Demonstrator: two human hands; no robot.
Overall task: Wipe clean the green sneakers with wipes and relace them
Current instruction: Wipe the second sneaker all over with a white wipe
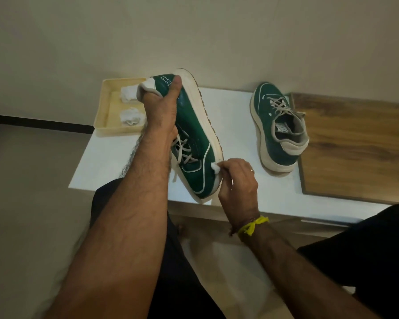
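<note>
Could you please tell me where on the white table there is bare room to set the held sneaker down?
The widest bare patch of the white table lies between the held sneaker and the second sneaker. A smaller strip sits in front of the cream tray. The right side is crowded by the wooden board.

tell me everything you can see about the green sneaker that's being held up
The held sneaker is dark green with white piping, a thick off-white sole and grey laces still threaded. It stands tilted on its toe on the white table, heel raised. The left hand grips its heel; the right hand presses a wipe against its sole edge.
</note>
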